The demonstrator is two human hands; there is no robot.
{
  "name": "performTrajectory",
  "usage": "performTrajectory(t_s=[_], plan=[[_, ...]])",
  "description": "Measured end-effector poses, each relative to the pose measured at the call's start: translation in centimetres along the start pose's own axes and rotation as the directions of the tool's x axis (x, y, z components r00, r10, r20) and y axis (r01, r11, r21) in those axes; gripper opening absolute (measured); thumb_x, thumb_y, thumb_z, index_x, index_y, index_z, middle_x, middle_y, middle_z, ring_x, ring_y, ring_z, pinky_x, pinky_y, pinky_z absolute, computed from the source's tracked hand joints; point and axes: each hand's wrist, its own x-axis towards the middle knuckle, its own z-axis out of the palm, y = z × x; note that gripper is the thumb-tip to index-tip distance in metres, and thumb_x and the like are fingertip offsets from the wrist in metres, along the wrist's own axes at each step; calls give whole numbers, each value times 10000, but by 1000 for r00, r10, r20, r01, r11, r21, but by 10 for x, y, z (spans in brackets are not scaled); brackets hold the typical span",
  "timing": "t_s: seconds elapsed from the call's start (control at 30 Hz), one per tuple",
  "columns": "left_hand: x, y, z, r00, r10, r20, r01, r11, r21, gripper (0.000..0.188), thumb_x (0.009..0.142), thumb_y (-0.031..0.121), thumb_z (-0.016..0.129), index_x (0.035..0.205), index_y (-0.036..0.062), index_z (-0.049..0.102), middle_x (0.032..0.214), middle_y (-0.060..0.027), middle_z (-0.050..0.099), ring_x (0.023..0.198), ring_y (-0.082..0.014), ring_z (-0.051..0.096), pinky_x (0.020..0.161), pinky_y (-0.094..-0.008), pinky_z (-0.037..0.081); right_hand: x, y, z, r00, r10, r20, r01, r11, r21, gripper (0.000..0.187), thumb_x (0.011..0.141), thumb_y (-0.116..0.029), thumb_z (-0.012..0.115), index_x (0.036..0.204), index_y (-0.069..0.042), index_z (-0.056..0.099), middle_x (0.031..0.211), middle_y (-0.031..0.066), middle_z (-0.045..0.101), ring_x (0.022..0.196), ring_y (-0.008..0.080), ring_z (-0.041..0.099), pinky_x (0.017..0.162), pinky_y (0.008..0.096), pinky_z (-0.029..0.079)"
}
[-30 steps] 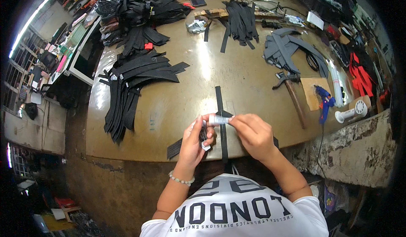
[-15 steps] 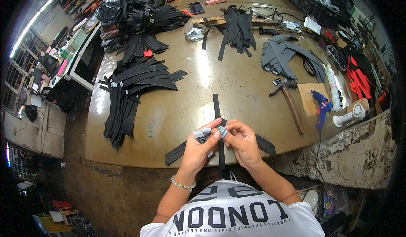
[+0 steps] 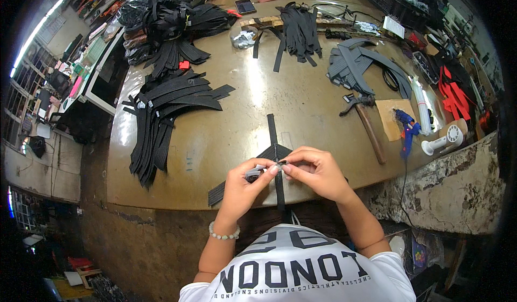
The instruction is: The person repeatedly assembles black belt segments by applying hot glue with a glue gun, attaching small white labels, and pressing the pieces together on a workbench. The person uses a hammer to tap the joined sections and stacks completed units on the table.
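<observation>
My left hand (image 3: 243,186) is closed, pinching small white-and-black fabric labels (image 3: 255,171) between thumb and fingers. The fingertips of my right hand (image 3: 319,174) meet my left thumb, closed on a small label (image 3: 281,163) that is mostly covered. Under both hands lies a narrow black strap (image 3: 272,130), running from the table's near edge away from me. A wider ribbed black strap (image 3: 217,194) crosses beneath it in a bent shape, its peak showing just beyond my fingers. My right hand and forearm hide its right end.
Bundled black straps (image 3: 156,124) are heaped on the left of the table (image 3: 237,119). At the right lie grey straps (image 3: 353,65), a hammer (image 3: 371,135), a blue glue gun (image 3: 407,127) on cardboard and a small white fan (image 3: 444,140). More black straps (image 3: 299,33) lie at the back.
Both hands have come together, and the label between them is now turned and mostly covered by fingertips. My right hand has shifted right and up, hiding the wide strap's right end. The view has moved slightly.
</observation>
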Motion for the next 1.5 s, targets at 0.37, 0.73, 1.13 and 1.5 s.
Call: performTrajectory(t_s=[0.37, 0.73, 1.13, 1.5], plan=[[0, -8, 6, 997, -73, -36, 71, 996, -51, 113, 883, 95, 724, 931, -5, 709, 758, 40, 615, 672, -23, 490, 575, -184, 384, -5, 14, 4, 993, 101, -66, -81, 965, 250, 183, 917, -38, 665, 1063, 71, 644, 953, 78, 661, 821, 108, 647, 756, 232, 539], [8, -16, 5, 991, -130, -32, 130, 991, 10, 117, 866, 111, 736, 875, -4, 715, 763, 38, 636, 675, -35, 519, 597, -193, 410, -1, 30, 2, 980, 193, -49, -178, 959, 223, 193, 919, -116, 685, 1030, 42, 674, 876, 48, 684, 748, 79, 637, 671, 226, 522], [60, -43, 1, 996, -70, -58, 89, 868, 488, 253, 836, 214, 755, 833, -31, 692, 656, -107, 649, 583, -127, 560, 565, -292, 463, 44, 54, -8, 969, 113, -219, -211, 838, -503, 280, 855, -222, 729, 767, 29, 642, 609, 102, 637, 510, 171, 611, 488, 305, 474], [60, -48, 6, 986, -7, -169, 89, 869, 486, 321, 793, 230, 814, 849, 3, 594, 716, -81, 639, 671, -116, 573, 614, -296, 478, 51, 51, -14, 929, 334, -158, -369, 862, -349, 268, 873, -189, 722, 749, 27, 621, 574, 59, 621, 467, 98, 601, 422, 255, 474]])
